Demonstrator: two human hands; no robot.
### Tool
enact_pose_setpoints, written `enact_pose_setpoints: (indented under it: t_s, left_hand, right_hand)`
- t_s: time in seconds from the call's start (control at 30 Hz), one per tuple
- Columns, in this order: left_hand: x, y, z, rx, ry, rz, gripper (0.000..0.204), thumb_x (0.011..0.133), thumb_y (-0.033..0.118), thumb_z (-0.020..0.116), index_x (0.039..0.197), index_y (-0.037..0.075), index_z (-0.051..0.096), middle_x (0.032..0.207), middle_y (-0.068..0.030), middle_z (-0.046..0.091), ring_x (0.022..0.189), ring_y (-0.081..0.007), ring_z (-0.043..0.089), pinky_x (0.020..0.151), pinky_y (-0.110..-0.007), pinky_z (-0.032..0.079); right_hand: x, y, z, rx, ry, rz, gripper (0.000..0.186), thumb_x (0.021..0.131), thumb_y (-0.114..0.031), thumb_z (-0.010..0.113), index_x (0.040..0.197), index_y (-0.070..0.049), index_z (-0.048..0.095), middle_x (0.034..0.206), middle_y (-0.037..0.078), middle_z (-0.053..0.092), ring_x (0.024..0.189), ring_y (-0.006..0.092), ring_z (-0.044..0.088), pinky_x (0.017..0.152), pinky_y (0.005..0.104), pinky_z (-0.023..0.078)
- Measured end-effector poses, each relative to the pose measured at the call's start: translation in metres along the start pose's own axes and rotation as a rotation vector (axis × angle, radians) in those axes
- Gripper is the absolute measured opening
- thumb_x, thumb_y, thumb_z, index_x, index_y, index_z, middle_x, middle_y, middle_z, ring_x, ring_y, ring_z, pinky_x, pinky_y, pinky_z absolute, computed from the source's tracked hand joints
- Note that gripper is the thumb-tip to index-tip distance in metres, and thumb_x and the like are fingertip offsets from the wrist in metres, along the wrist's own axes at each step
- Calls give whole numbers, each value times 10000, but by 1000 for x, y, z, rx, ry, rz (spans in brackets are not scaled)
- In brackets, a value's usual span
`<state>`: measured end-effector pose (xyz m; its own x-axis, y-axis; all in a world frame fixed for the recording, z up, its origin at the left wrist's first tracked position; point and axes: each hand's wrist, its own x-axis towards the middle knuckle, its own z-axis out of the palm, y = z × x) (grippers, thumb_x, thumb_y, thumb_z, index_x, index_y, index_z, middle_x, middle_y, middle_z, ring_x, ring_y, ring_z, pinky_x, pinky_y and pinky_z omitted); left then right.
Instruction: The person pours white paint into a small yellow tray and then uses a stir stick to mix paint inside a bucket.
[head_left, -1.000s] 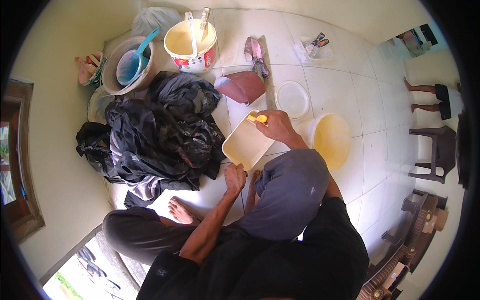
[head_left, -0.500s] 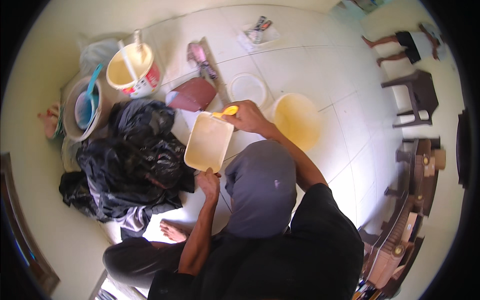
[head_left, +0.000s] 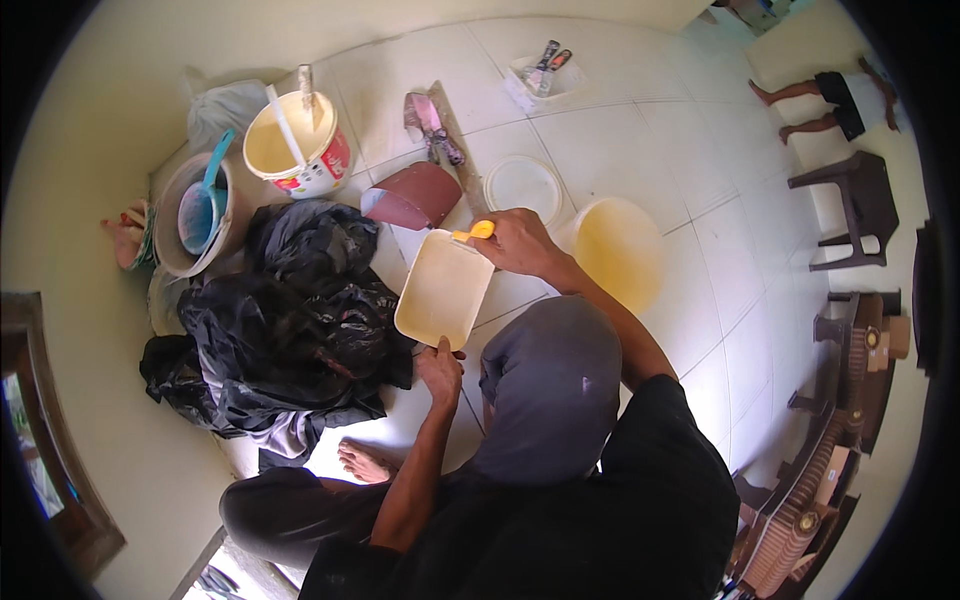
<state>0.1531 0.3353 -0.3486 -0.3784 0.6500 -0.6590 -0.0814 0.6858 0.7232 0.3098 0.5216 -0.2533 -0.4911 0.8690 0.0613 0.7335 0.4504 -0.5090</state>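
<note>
A shallow cream rectangular container (head_left: 446,292) with rounded corners is held out over the floor. My left hand (head_left: 440,372) grips its near end, thumb laid over the rim. At the far right corner my right hand (head_left: 520,243) is closed around a small yellow-handled tool (head_left: 481,230), whose yellow front part rests at the container's rim. The tool's working end is too small to make out. Inside, the container looks pale, with no distinct contents visible.
Black plastic sheeting (head_left: 290,330) is heaped on the left. Behind it stand a paint bucket (head_left: 335,165) and a tub (head_left: 235,222) with a blue dipper. Ahead lie a maroon curved piece (head_left: 415,197), trowels (head_left: 432,128) and a white lid (head_left: 523,190). A yellow-stained bucket (head_left: 650,255) stands right.
The whole scene has shifted rightward in the picture as the view turned. Both hands keep their hold on the container and the yellow-handled tool, with little visible movement between them.
</note>
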Motion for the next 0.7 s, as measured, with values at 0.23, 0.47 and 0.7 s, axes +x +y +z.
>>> enact_pose_setpoints:
  t_s: [0.23,0.47,0.7]
  left_hand:
    - [23,-45,4,198,176,206,538,961,427,532,891,-97,634,733,-170,671,458,-215,589,487,-355,463]
    - [19,-6,-10,-200,101,-55,622,1031,480,375,1032,-85,635,871,-247,678,740,-330,680,667,-404,527]
    - [56,-23,-34,-144,190,129,517,1038,382,403,1011,-72,649,838,-220,691,695,-297,700,642,-380,565]
  right_hand:
    - [-2,-23,-11,41,93,-143,142,829,-206,697,874,-71,690,746,128,670,689,340,649,641,425,510]
    - [-31,-33,17,183,6,-202,136,786,-173,721,883,-82,693,712,119,670,643,321,651,601,401,516]
    - [-40,-69,62,332,-47,-363,116,781,-164,718,813,-66,664,673,107,661,596,292,649,574,374,522]
